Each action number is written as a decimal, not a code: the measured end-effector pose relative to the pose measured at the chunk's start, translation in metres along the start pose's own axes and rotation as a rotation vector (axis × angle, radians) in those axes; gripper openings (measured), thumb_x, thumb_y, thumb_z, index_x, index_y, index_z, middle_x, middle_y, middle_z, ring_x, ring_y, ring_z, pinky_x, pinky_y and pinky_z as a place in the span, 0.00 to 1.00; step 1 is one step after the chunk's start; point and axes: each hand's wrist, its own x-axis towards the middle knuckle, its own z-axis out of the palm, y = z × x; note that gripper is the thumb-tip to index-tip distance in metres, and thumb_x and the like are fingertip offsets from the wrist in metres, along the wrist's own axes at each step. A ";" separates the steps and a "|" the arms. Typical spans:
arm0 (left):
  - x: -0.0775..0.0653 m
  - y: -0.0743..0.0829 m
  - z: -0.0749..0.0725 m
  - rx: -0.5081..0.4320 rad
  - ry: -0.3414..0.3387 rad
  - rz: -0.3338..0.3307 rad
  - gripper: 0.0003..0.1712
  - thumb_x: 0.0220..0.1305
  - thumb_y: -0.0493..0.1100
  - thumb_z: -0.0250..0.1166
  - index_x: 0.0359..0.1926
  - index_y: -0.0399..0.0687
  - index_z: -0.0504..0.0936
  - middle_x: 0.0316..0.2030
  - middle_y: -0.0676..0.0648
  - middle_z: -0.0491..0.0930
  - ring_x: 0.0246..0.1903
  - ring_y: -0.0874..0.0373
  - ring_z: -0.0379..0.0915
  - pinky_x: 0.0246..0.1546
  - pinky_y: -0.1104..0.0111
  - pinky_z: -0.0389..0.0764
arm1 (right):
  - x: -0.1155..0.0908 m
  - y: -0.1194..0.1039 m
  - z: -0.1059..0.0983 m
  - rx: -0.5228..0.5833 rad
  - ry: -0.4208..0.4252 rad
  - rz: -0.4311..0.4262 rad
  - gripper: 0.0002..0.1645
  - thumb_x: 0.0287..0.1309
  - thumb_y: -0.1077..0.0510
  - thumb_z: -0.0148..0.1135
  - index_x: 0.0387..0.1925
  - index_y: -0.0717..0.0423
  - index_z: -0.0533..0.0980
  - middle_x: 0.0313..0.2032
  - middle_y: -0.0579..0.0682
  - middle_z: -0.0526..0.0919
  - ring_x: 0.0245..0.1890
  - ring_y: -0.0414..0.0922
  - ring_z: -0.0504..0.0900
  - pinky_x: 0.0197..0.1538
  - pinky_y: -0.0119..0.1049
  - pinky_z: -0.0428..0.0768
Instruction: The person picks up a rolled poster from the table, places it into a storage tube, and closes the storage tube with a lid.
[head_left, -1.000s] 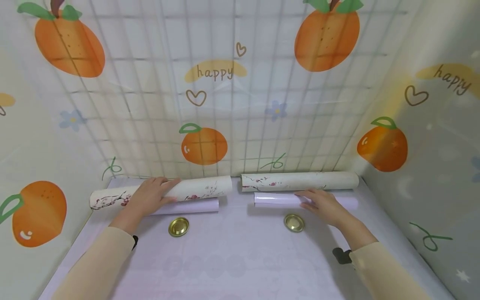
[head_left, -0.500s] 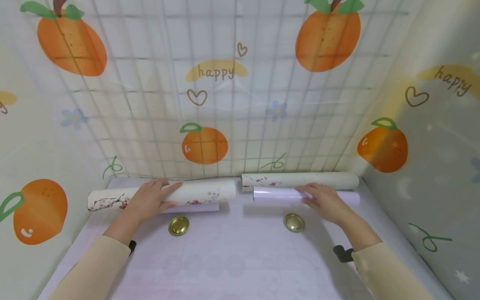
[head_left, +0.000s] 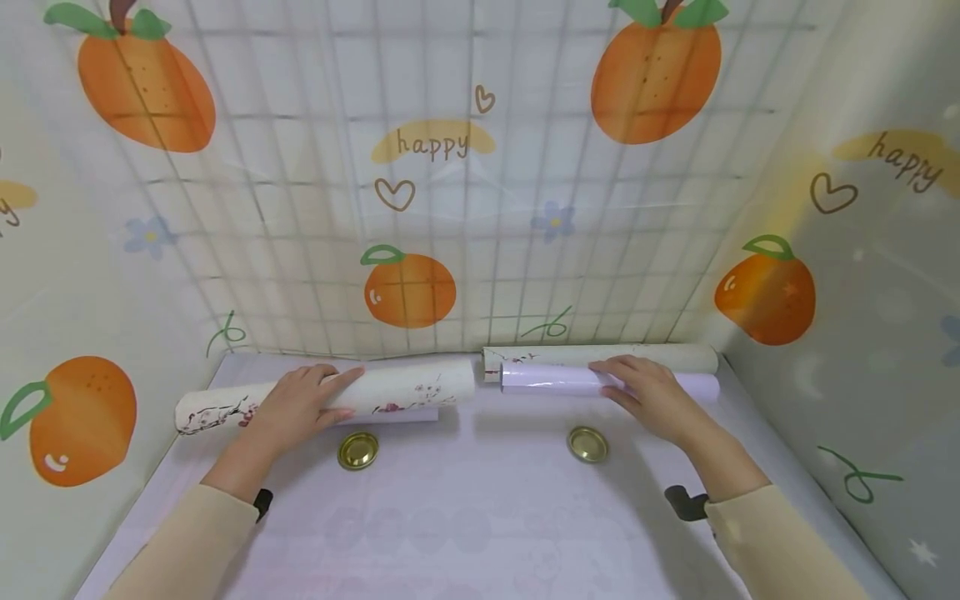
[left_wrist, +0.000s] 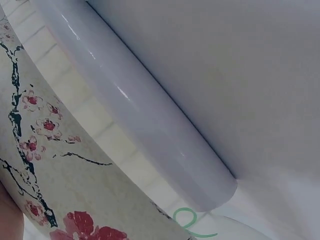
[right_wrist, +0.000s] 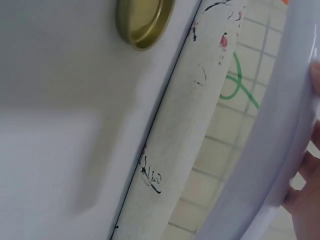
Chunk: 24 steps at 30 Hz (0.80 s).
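Observation:
My left hand (head_left: pixel 296 408) grips a cream paper roll with a plum-blossom print (head_left: pixel 412 388), held raised off the table. Below and behind it lies a lilac paper roll (left_wrist: pixel 150 115), partly covered by the printed one in the head view. On the right side, my right hand (head_left: pixel 654 398) holds a second lilac roll (head_left: pixel 551 379) from above, thumb on the near side. That roll hangs clear of the surface, in front of another blossom-printed roll (right_wrist: pixel 172 120) lying along the back wall. Fingers (right_wrist: pixel 307 170) curl at the lilac roll's edge in the right wrist view.
Two small round gold dishes rest on the lilac table (head_left: pixel 480 517): a left dish (head_left: pixel 357 451) and a right dish (head_left: pixel 588 445), both nearer than the rolls. A cloth wall with orange prints (head_left: pixel 410 290) over a wire grid rises behind; side cloths flank the table.
Both held rolls have come up off the table. The right lilac roll now overlaps the printed roll behind it, and the left printed roll covers more of the lilac one; its left end dips.

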 end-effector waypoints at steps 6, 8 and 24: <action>-0.002 0.006 -0.002 -0.007 0.032 0.019 0.41 0.64 0.62 0.66 0.75 0.65 0.63 0.57 0.40 0.74 0.55 0.40 0.72 0.59 0.46 0.71 | 0.005 -0.008 -0.002 0.011 0.045 -0.044 0.25 0.60 0.63 0.70 0.59 0.52 0.78 0.51 0.55 0.83 0.50 0.58 0.79 0.56 0.62 0.68; -0.003 0.007 -0.004 -0.009 0.041 0.022 0.41 0.64 0.62 0.65 0.75 0.65 0.63 0.57 0.40 0.74 0.55 0.40 0.72 0.59 0.46 0.71 | 0.005 -0.010 -0.002 0.014 0.054 -0.056 0.25 0.59 0.63 0.70 0.59 0.52 0.78 0.50 0.54 0.83 0.49 0.57 0.80 0.55 0.61 0.69; -0.013 0.012 -0.003 -0.035 0.143 0.073 0.41 0.63 0.62 0.66 0.74 0.61 0.66 0.55 0.41 0.76 0.52 0.41 0.74 0.55 0.47 0.74 | 0.015 -0.023 0.004 0.031 0.056 -0.108 0.27 0.57 0.64 0.72 0.59 0.50 0.78 0.50 0.52 0.82 0.49 0.55 0.80 0.55 0.58 0.70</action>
